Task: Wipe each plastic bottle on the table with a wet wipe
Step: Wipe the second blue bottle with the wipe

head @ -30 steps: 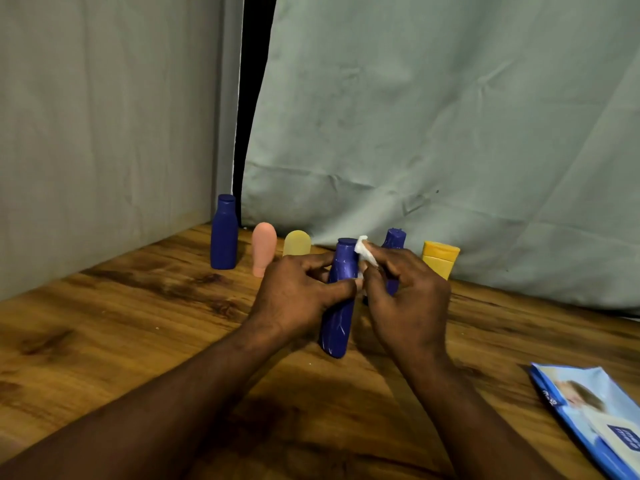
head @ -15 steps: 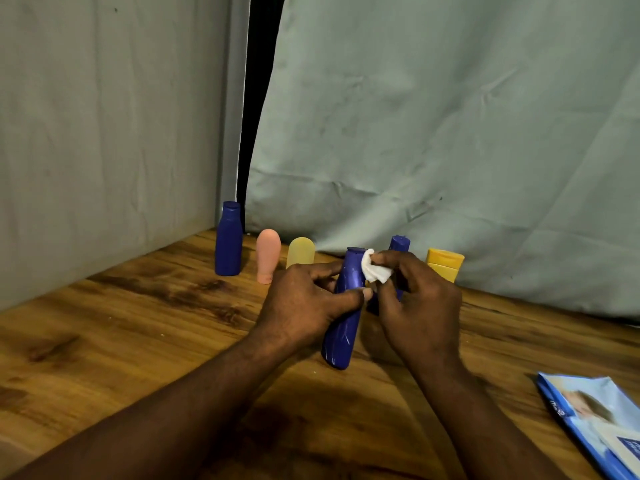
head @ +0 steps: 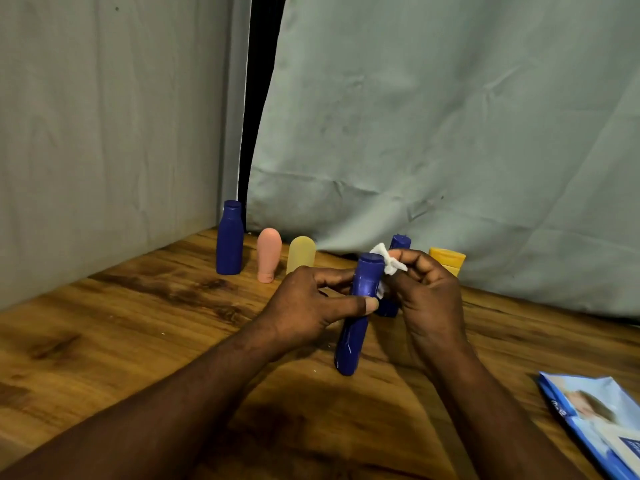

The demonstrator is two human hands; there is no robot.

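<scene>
The left hand [head: 311, 303] grips 1 tilted blue bottle [head: 353, 337] over the table [head: 138, 323]; the right hand [head: 429, 296] pinches 1 wet wipe [head: 384, 259] against its neck. 5 more stand behind: left blue bottle [head: 229, 240], pink bottle [head: 268, 254], pale yellow bottle [head: 302, 252], rear blue bottle [head: 400, 241], orange-yellow bottle [head: 448, 259]. 1 wipe pack [head: 602, 417] lies at the right.

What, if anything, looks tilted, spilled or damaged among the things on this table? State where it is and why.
Nothing looks wrong. Only the blue bottle leans off upright, and that is because the left hand grips it while the right hand pinches a wipe against its cap end. No spill or breakage shows.
</scene>
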